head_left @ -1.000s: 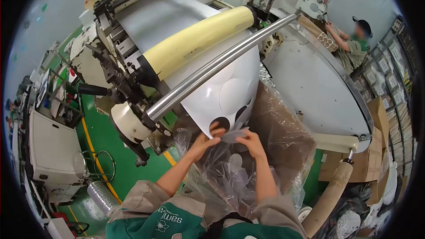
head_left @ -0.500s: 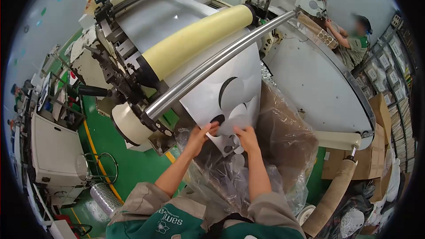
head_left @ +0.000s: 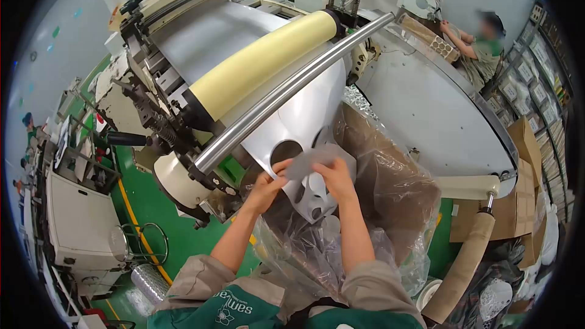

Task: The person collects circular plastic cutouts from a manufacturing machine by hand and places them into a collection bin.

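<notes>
Between my hands is a thin grey disc (head_left: 306, 163), slightly blurred. My right hand (head_left: 337, 181) pinches it at its right side, the thumb lying over its face. At the disc's left edge, the fingers of my left hand (head_left: 267, 187) close on it. Behind and below hangs a silvery sheet (head_left: 298, 113) with round holes cut in it, coming down from under the steel bar. The sheet's lower end bends over a carton lined with clear plastic (head_left: 393, 192), where more discs lie.
A yellow roller (head_left: 265, 64) and a steel bar (head_left: 292, 94) cross the machine ahead. On the right are a grey panel (head_left: 439, 106), a cardboard tube (head_left: 460, 268) and cartons (head_left: 487, 219). Another person (head_left: 484, 49) works at the far right. A stool (head_left: 143, 240) stands left.
The disc in my hands has come up and left, and my left hand has moved slightly down and left. The hanging sheet has shifted and now bends more. The view has turned a little.
</notes>
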Available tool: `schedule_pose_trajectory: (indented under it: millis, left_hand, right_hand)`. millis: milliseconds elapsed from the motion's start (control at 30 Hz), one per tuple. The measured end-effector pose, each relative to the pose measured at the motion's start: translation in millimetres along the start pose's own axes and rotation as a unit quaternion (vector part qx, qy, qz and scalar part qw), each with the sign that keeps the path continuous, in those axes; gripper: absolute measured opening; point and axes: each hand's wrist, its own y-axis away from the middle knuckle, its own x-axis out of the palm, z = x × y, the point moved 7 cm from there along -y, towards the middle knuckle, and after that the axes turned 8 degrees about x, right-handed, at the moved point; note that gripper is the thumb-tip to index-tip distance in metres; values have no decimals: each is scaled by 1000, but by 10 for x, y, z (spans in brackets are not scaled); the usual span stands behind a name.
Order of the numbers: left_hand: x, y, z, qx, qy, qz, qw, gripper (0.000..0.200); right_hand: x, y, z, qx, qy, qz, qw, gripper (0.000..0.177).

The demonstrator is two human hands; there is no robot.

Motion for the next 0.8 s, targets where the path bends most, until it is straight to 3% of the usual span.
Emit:
schedule_pose_trajectory:
  millis: [33,67,100,133,167,200,233,300,333,367,400,433,467,500,533,567,633,667,700,767,800]
  left_hand:
    - [88,46,43,-44,162,74,983,53]
    - [40,55,113,-55,298,40,952,55]
    - [-34,57,239,-66,428,4,901,57]
    - [-210,41,464,-67,459,-43,885,54]
    - [-330,-16,648,-52,206,7,977,54]
    - [-427,-125,830,-30,-62,62,996,54]
    - [-392,-245,877,-27,-119,71,990,53]
    - [-242,-586,934,-51,-12,87,995,51]
    - [-111,-742,904,-48,9,113,992,50]
    - [-1,-906,864,61,-38,185,980,53]
    - [141,-1023,818,-72,102,151,981,55]
    - [157,-1128,921,-68,127,165,976,56]
    - [244,-1111,988,-99,126,170,972,54]
    - [386,-1094,1029,-128,124,179,968,53]
    - [477,-1084,1063,-155,121,185,963,53]
    - [541,-1019,1093,-179,149,177,956,56]
    - [457,-965,1276,-173,150,122,966,61]
    - [367,-1006,1388,-163,181,166,956,65]
    - [473,-803,911,-82,75,119,987,64]
    - [196,-680,661,77,96,37,992,65]
    - [33,-512,553,67,173,-11,983,66]
  right_hand:
    - [-235,139,-196,4,-97,-37,995,19]
    - [-518,319,-439,6,-193,-75,978,19]
    - [-910,499,-908,46,-287,-138,947,29]
    - [-1262,707,-1263,55,-357,-180,915,31]
    - [-1403,946,-1308,63,-353,-279,891,37]
    - [-1466,1080,-1260,69,-275,-296,912,40]
    - [-1496,1164,-1140,73,-194,-310,928,44]
    - [-1486,1083,-704,63,-22,-266,962,55]
    - [-1349,978,-317,-15,41,-226,973,60]
    - [-1196,876,-10,-52,23,-195,979,69]
    - [-1020,749,270,-60,11,-143,988,74]
    - [-935,596,415,-80,-1,-117,990,69]
    - [-845,397,467,-46,-55,-80,994,60]
    - [-874,-24,261,31,10,-58,998,44]
    - [-933,-149,93,105,34,-84,990,43]
    - [-1091,-327,-268,149,-45,-51,987,43]
    - [-1233,-280,-511,161,-152,-95,971,43]
    - [-1235,-187,-526,120,-210,-104,965,42]
    - [-1179,-19,-430,82,-265,-112,954,41]
    - [-1034,295,-218,33,-327,-119,937,33]
    - [-947,368,-169,-5,-292,-74,954,32]
